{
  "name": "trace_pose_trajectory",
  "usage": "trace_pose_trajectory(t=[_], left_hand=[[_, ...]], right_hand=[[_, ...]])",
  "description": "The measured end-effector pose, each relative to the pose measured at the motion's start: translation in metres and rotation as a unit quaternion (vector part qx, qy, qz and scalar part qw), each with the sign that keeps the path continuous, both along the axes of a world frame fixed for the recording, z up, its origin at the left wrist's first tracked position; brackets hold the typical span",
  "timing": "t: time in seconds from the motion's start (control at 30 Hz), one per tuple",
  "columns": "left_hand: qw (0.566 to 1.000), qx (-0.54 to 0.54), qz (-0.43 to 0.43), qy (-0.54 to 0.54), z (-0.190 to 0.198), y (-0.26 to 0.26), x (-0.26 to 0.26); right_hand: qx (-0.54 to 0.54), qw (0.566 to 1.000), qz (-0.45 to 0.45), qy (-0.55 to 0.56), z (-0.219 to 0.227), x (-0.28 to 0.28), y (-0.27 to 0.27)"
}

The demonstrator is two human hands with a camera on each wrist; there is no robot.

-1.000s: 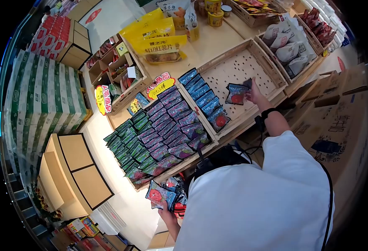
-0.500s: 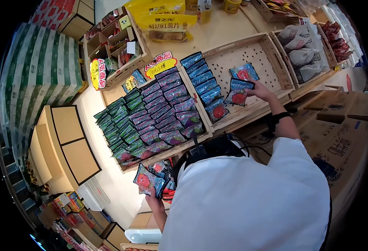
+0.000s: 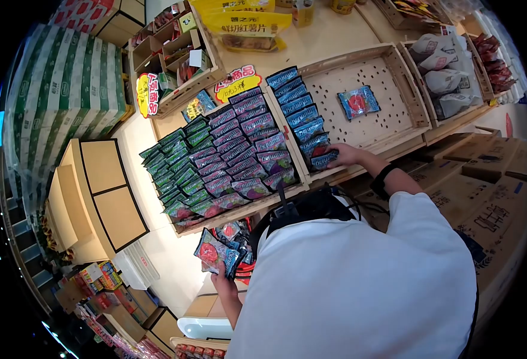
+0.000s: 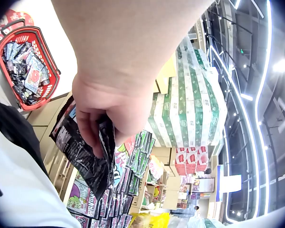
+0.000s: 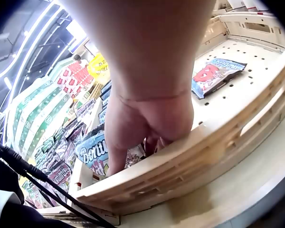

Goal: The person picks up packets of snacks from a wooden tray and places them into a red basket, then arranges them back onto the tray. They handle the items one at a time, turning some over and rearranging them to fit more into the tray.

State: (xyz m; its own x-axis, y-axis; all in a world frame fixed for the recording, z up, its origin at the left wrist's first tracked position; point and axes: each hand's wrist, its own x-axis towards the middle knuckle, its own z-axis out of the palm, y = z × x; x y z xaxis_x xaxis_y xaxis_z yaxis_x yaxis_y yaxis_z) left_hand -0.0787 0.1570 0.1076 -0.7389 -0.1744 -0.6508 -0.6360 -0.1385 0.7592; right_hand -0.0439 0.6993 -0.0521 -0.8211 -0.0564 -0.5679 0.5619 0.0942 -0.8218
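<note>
My right hand grips a blue gummy-candy bag at the near end of a row of matching blue bags. The row stands along the left side of a perforated wooden crate. A single blue bag lies flat on the crate floor, apart from the row. Low on the left, my left hand holds candy bags, the front one showing a red fruit picture. In the left wrist view, fingers and thumb pinch a bag's dark back. In the right wrist view, my hand mostly hides its bag.
A neighbouring crate holds green bags and purple bags in rows. Below my left hand is a red basket of similar bags. White packets fill a crate on the right; cardboard boxes stand beside me.
One blue bag was left lying on the crate floor. My right hand then moved left and nearer with another bag, to the row's near end. My left hand keeps its bags.
</note>
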Motion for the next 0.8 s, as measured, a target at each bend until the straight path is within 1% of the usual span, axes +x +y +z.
trace_pose_trajectory(t=[0.07, 0.1, 0.17, 0.2, 0.27, 0.33, 0.4, 0.47, 0.5, 0.53, 0.57, 0.6, 0.63, 0.7, 0.73, 0.77, 0.8], left_hand=[[1.0, 0.005, 0.0, 0.003, -0.001, 0.0, 0.002], [1.0, 0.004, 0.0, -0.001, 0.0, 0.001, 0.004], [1.0, 0.003, 0.0, 0.0, 0.001, 0.002, 0.006], [1.0, 0.005, 0.004, 0.002, 0.002, 0.003, 0.007], [1.0, 0.001, 0.008, 0.0, 0.0, 0.002, 0.007], [1.0, 0.004, 0.006, 0.008, 0.001, 0.004, 0.007], [1.0, 0.008, 0.006, 0.015, 0.002, 0.004, 0.009], [1.0, 0.0, 0.02, 0.004, 0.002, 0.002, 0.009], [1.0, 0.003, 0.025, 0.007, 0.001, 0.001, 0.009], [1.0, 0.006, 0.028, 0.007, 0.0, -0.002, 0.011], [0.999, 0.009, 0.031, 0.007, 0.0, -0.004, 0.012], [0.999, 0.011, 0.034, 0.01, -0.002, -0.007, 0.013], [0.999, 0.007, 0.038, 0.011, -0.005, -0.01, 0.014], [0.999, 0.009, 0.045, 0.013, -0.009, -0.012, 0.015], [0.999, 0.015, 0.042, 0.011, -0.009, -0.012, 0.014], [0.999, 0.021, 0.039, 0.009, -0.01, -0.011, 0.014], [0.999, 0.026, 0.039, 0.014, -0.007, -0.007, 0.012]], right_hand=[[0.077, 0.996, 0.049, 0.005, 0.027, -0.008, -0.005], [0.077, 0.996, 0.049, 0.006, 0.021, -0.007, -0.006], [0.044, 0.999, -0.009, -0.005, -0.005, -0.005, -0.012], [0.045, 0.999, -0.01, -0.002, -0.016, -0.007, -0.014], [0.07, 0.996, -0.053, 0.025, -0.036, -0.014, -0.014], [0.054, 0.996, -0.068, 0.03, -0.054, -0.019, -0.014], [0.038, 0.995, -0.082, 0.033, -0.045, -0.019, -0.017], [0.064, 0.988, -0.13, -0.044, -0.023, -0.018, -0.017], [0.066, 0.989, -0.127, -0.04, -0.01, -0.019, -0.015], [0.067, 0.982, -0.169, -0.046, 0.001, -0.017, -0.013], [0.067, 0.974, -0.212, -0.052, 0.006, -0.015, -0.009], [0.104, 0.964, -0.241, -0.041, -0.002, -0.013, -0.005], [0.106, 0.964, -0.239, -0.038, -0.004, -0.013, -0.006], [0.055, 0.947, -0.31, -0.066, 0.013, -0.021, -0.016], [-0.01, 0.948, -0.296, -0.115, 0.011, -0.026, -0.021], [-0.084, 0.94, -0.301, -0.14, 0.018, -0.032, -0.032], [-0.104, 0.939, -0.303, -0.126, 0.015, -0.036, -0.038]])
